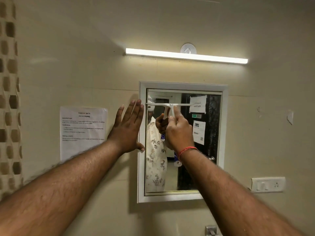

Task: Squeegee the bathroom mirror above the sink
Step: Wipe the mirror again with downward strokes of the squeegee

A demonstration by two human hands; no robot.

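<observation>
A white-framed mirror (208,150) hangs on the beige wall. A white squeegee (167,105) lies with its blade level against the upper part of the glass, reaching from the left edge to about the middle. My right hand (179,132) is closed around the squeegee's handle below the blade. My left hand (128,128) is flat and spread against the wall, its fingertips and thumb touching the mirror's left frame. The glass reflects a person in a floral shirt and a dark door with papers.
A lit tube light (186,56) runs above the mirror. A printed task sheet (81,133) is taped to the wall at the left. A white switch plate (267,184) sits at the lower right, and a metal fitting (211,229) shows at the bottom edge.
</observation>
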